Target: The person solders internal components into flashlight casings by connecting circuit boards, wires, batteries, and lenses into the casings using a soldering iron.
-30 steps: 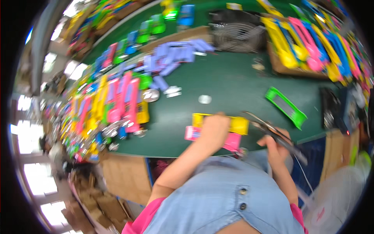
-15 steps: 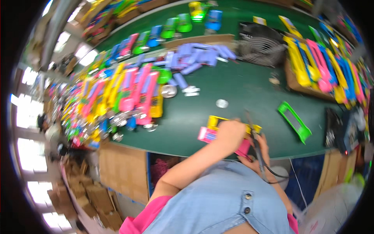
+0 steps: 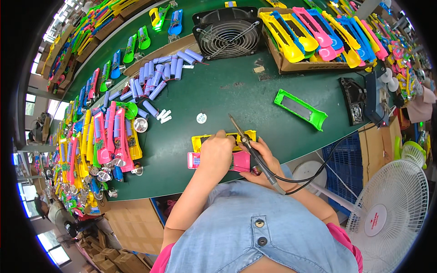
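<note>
My left hand rests on a yellow plastic shell and a pink plastic shell lying at the near edge of the green table; its fingers press on them. In my right hand I grip a soldering iron whose thin tip points up and away over the yellow shell. The iron's black cable runs off to the right. A small white disc lies just beyond the shells.
A green shell lies to the right. Several lilac battery cells and a black fan are farther back. A box of coloured shells stands at back right. Stacked coloured shells line the left. A white floor fan is at right.
The view has shifted. My right hand brought the soldering iron in from the right, next to my left hand over the yellow and pink shells.
</note>
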Available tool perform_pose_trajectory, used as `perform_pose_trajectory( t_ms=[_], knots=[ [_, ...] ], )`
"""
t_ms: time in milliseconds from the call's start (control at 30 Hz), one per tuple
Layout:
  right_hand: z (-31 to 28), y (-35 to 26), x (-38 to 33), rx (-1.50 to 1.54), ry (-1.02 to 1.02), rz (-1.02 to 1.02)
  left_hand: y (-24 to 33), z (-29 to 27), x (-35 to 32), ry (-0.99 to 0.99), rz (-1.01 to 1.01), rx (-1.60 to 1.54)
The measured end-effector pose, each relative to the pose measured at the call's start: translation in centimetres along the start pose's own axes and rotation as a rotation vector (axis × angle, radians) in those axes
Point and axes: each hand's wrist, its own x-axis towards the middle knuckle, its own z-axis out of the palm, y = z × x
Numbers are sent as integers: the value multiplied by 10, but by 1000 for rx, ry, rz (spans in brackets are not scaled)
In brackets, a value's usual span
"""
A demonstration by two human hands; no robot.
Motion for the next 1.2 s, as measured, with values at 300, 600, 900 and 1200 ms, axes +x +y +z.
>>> perform_pose_trajectory(
  t_ms=[300, 600, 900, 1200],
  knots=[
    [-2, -4, 5, 34, -13, -49, -4, -16, -6, 7, 47, -100],
    [-25, -11, 33, -109, -65, -92, -16, -46, -43, -87, 344, -203],
    [-30, -11, 33, -160, -75, -13, 0, 12, -42, 416, 64, -422],
    [-44, -17, -9, -274, 196, -335, 10, 1, -46, 391, -179, -527]
  ],
)
